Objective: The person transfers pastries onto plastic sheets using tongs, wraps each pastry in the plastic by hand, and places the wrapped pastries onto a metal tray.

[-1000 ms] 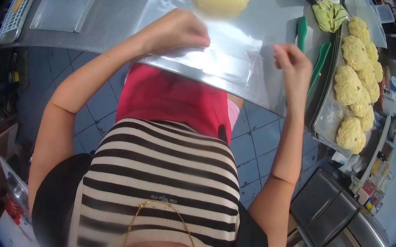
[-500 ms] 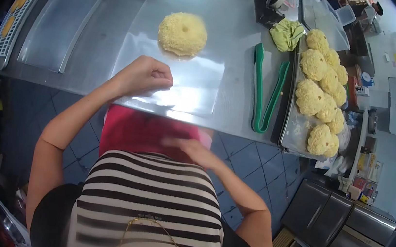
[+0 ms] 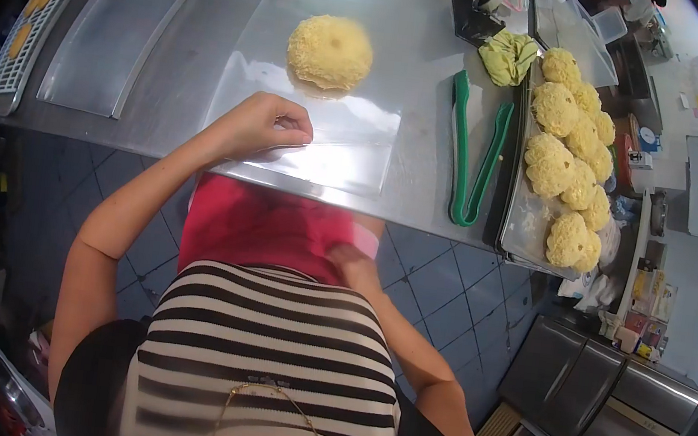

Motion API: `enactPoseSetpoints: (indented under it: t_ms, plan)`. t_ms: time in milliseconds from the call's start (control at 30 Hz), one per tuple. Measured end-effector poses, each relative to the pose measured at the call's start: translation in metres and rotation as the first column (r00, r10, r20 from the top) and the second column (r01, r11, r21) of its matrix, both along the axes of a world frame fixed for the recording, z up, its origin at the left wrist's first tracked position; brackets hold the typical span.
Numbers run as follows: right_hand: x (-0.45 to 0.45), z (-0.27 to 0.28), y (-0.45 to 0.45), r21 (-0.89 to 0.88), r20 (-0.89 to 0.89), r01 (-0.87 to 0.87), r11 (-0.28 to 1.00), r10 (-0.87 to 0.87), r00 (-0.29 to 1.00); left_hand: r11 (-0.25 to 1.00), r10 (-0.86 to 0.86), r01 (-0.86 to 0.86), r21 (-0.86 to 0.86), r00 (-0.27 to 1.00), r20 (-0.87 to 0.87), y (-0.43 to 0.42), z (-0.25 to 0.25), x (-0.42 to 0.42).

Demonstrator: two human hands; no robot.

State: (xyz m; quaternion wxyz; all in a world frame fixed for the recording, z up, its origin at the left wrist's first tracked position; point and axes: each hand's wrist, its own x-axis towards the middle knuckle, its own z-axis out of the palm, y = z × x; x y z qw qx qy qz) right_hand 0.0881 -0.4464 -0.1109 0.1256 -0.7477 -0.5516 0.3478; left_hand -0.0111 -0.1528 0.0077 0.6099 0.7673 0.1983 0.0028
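My left hand (image 3: 266, 129) is over the near part of a clear plastic sheet (image 3: 347, 162) on the metal table. Its thumb and forefinger are pinched together at a fold or edge of the plastic. Just beyond it sits a round bun (image 3: 331, 52) coated in pale yellow shreds, with a small dent on top. Below the table edge, my right hand (image 3: 353, 268) rests against the pink cloth (image 3: 267, 222) at my lap. Its fingers are blurred and partly hidden there.
Green tongs (image 3: 463, 158) lie to the right, beside a tray (image 3: 528, 230) of several similar buns. A crumpled yellow-green cloth (image 3: 507, 58) and a black tape dispenser (image 3: 476, 9) are behind. At left stand a metal tray (image 3: 121, 28) and a white rack (image 3: 11, 72).
My left hand stays over the plastic, its pinch now plainer to see. The right hand has moved right and back across the pink cloth. The whole view has shifted slightly.
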Motion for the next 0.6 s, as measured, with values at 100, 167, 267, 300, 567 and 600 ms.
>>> enactPoseSetpoints:
  t_ms: [100, 167, 267, 300, 567, 600]
  plan:
    - [0.001, 0.031, 0.014, -0.141, 0.071, 0.140, 0.980, -0.131, 0.989, 1.000, -0.002, 0.002, 0.016, 1.000, 0.005, 0.001, 0.001, 0.000]
    - [0.003, 0.040, 0.016, -0.264, 0.187, 0.209, 0.941, -0.163, 0.969, 1.000, -0.007, 0.006, 0.019, 1.000, 0.009, 0.000, 0.001, 0.001]
    - [0.012, 0.043, 0.005, 0.153, 0.282, -0.062, 0.986, 0.017, 0.959, 0.999, -0.010, 0.010, 0.033, 1.000, 0.014, -0.001, 0.004, -0.001]
    - [0.018, 0.044, 0.002, 0.345, 0.352, -0.215, 0.914, 0.087, 0.932, 0.999, -0.007, 0.006, 0.032, 1.000, 0.013, 0.000, 0.005, -0.002]
    - [0.111, 0.137, 0.062, 0.658, 0.442, 0.192, 0.728, -0.580, 0.685, 0.999, 0.005, -0.006, 0.052, 1.000, 0.016, -0.003, 0.004, 0.000]
    - [0.119, 0.130, 0.064, 0.660, 0.443, 0.189, 0.727, -0.579, 0.684, 0.998, 0.001, -0.003, 0.065, 1.000, 0.024, -0.004, 0.006, -0.001]
